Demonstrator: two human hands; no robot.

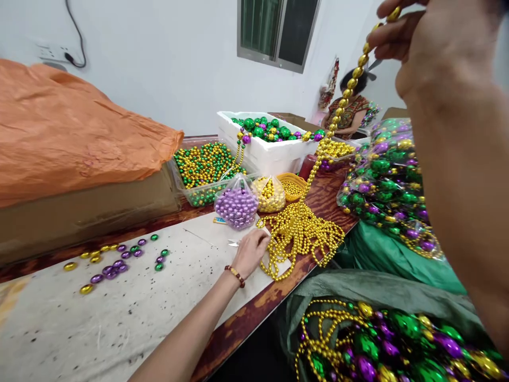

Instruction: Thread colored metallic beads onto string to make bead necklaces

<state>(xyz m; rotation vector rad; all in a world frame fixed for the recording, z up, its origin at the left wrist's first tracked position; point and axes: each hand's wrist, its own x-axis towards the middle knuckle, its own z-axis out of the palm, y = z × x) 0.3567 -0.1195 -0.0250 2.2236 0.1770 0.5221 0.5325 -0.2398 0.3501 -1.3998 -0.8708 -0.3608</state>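
My right hand (405, 37), raised high at the upper right, pinches the upper end of a gold bead string (341, 109). The string slopes down to a heap of gold bead strands (302, 231) on the table. At the heap's left edge, my left hand (250, 252) has its fingers curled together beside the strands; what is in them, if anything, is hidden. Small silver blades (233, 243), like those of snips, stick out left of that hand. Loose purple, green and gold beads (119, 262) are scattered on the pale sheet (131, 323) to the left.
Behind the heap stand a bag of purple beads (236, 204), a bag of yellow beads (269, 193), an orange basket (292, 183), a clear bin (207, 170) and a white foam box (262, 154). Bagged necklaces (385, 180) are at right. A person (352, 109) sits beyond.
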